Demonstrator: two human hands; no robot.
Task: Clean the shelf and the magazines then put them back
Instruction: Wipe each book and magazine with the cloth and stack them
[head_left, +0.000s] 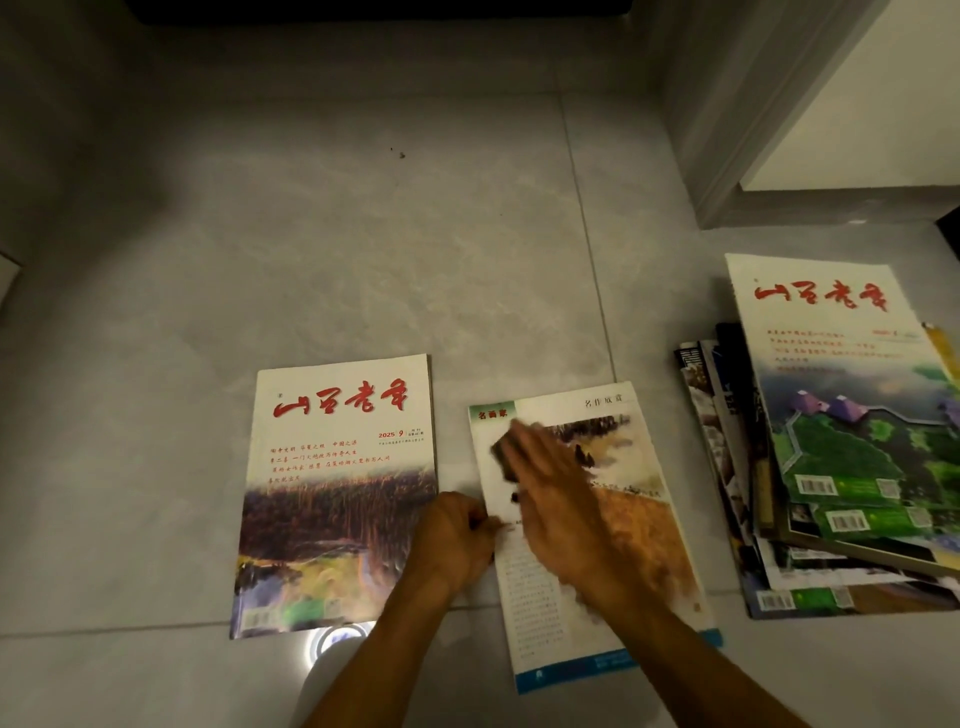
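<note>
While blurred, right hand (550, 493) flat, perhaps gripping cloth (506, 457), atop magazine (649, 530).

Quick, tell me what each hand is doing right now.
Left hand: pinches the left edge of the middle magazine.
Right hand: fingers straight, pressing a dark cloth on that magazine; blurred.

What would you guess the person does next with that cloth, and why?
Probably sweep the cloth down the rest of the middle magazine. The right hand presses it near the top of the page, so the lower part looks unwiped, and the left hand pinches the page's left edge, steadying it for that stroke.
</note>
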